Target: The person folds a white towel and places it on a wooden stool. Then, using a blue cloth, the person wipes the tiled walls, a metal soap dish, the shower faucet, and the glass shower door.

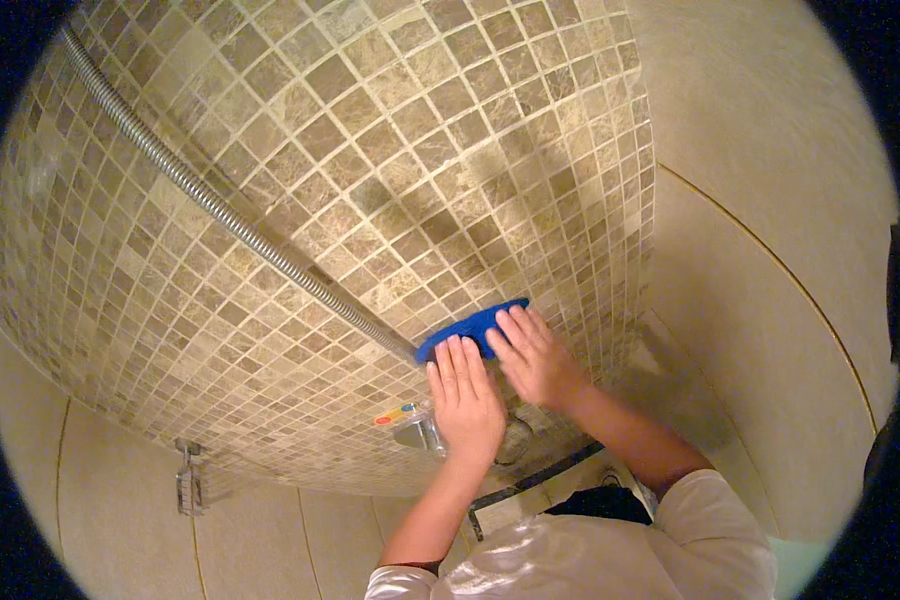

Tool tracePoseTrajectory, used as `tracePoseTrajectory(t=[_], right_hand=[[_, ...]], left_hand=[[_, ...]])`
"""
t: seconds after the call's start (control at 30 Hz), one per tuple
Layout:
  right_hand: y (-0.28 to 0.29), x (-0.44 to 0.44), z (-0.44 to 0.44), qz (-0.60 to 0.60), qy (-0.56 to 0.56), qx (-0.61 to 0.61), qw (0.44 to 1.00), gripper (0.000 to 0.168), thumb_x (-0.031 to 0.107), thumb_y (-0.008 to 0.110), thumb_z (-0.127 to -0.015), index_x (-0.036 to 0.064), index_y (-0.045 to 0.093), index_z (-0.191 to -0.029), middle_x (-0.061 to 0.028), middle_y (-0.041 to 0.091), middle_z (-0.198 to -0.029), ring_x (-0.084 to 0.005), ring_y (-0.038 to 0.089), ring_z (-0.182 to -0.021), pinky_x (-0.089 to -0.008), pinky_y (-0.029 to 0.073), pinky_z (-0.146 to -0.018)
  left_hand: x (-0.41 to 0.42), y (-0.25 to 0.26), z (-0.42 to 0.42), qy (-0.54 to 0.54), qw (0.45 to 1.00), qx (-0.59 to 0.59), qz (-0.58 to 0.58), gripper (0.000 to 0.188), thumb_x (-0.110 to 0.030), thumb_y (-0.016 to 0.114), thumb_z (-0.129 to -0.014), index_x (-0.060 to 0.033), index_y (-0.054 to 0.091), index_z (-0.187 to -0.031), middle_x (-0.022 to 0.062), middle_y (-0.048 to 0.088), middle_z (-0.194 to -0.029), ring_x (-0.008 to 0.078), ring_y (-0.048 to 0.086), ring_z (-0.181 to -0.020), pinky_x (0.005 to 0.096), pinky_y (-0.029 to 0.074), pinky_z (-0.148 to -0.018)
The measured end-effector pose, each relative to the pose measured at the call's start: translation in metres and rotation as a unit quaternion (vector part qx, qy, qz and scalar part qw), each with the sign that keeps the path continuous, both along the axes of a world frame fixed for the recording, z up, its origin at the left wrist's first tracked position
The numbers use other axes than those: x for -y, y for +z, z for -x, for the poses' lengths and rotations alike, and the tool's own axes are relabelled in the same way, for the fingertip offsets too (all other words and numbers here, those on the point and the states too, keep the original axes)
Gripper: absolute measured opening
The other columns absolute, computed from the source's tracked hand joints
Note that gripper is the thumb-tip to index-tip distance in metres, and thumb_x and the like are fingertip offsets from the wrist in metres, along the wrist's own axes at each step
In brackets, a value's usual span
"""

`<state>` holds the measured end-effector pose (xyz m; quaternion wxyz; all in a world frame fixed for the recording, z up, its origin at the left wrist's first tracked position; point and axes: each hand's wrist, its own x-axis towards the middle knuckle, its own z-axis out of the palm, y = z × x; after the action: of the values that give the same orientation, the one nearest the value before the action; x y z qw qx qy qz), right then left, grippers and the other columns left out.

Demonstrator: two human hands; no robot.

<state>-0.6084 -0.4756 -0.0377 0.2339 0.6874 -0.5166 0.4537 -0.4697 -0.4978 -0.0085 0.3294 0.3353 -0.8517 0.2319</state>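
A blue cloth (471, 327) lies flat against a wall of mosaic tiles (390, 127). My left hand (466, 401) presses on its lower left part with the fingers stretched out. On the cloth's right part rest the fingers of my right hand (536, 360), slightly spread. The lower end of a ribbed metal shower hose (244, 229) meets the cloth's left edge; where it is attached is hidden. Just left of my left wrist a chrome shower control (420, 433) shows, with a sticker (396, 414) bearing coloured dots above it.
A metal wall-mounted holder (189, 480) is at the lower left. A dark bar (538, 474) runs below my hands, near a round fitting (514, 440). Plain large panels (742, 300) with thin gold-coloured lines flank the mosaic.
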Motion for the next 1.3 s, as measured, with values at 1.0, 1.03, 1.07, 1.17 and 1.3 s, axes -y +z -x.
tracePoseTrajectory(t=[1.0, 1.03, 1.07, 1.17, 1.3], right_hand=[[0.176, 0.049, 0.047, 0.275, -0.031, -0.012, 0.961, 0.024, 0.019, 0.053, -0.079, 0.003, 0.053, -0.097, -0.0142, 0.049, -0.126, -0.0334, 0.042, -0.120, -0.0495, 0.030, -0.099], [0.187, 0.051, 0.053, 0.294, -0.043, -0.021, 0.955, 0.023, 0.018, 0.053, -0.079, 0.003, 0.053, -0.096, -0.0135, 0.050, -0.126, -0.0335, 0.042, -0.120, -0.0499, 0.031, -0.098], [0.196, 0.048, 0.054, 0.288, -0.065, -0.015, 0.955, 0.027, 0.020, 0.052, -0.080, 0.007, 0.055, -0.103, -0.0105, 0.050, -0.126, -0.0307, 0.042, -0.121, -0.0510, 0.027, -0.100], [0.193, 0.041, 0.052, 0.256, -0.078, -0.014, 0.963, 0.034, 0.023, 0.052, -0.081, 0.013, 0.054, -0.113, -0.0073, 0.050, -0.127, -0.0272, 0.042, -0.122, -0.0505, 0.021, -0.102], [0.130, 0.031, 0.056, 0.174, -0.110, 0.007, 0.979, 0.032, 0.027, 0.051, -0.082, 0.018, 0.058, -0.112, -0.0048, 0.050, -0.127, -0.0251, 0.042, -0.122, -0.0488, 0.019, -0.104]], left_hand=[[0.029, 0.159, 0.065, 0.047, 0.982, -0.046, 0.178, 0.041, -0.011, 0.045, -0.089, 0.0018, 0.039, -0.127, 0.0264, 0.026, -0.139, 0.0425, 0.022, -0.130, 0.0533, 0.022, -0.103], [0.034, 0.170, 0.072, 0.048, 0.975, -0.047, 0.211, 0.040, -0.011, 0.044, -0.090, 0.0019, 0.039, -0.127, 0.0260, 0.027, -0.138, 0.0422, 0.023, -0.130, 0.0523, 0.022, -0.104], [0.040, 0.177, 0.078, 0.034, 0.973, -0.061, 0.221, 0.041, -0.013, 0.044, -0.091, 0.0016, 0.036, -0.128, 0.0267, 0.027, -0.137, 0.0425, 0.024, -0.129, 0.0500, 0.022, -0.105], [0.049, 0.166, 0.082, 0.043, 0.973, -0.075, 0.214, 0.044, -0.014, 0.042, -0.091, 0.0027, 0.032, -0.131, 0.0280, 0.026, -0.137, 0.0454, 0.026, -0.127, 0.0548, 0.026, -0.101], [0.035, 0.103, 0.078, 0.024, 0.991, -0.041, 0.121, 0.041, -0.012, 0.043, -0.089, 0.0064, 0.038, -0.126, 0.0318, 0.034, -0.130, 0.0498, 0.032, -0.120, 0.0558, 0.029, -0.098]])
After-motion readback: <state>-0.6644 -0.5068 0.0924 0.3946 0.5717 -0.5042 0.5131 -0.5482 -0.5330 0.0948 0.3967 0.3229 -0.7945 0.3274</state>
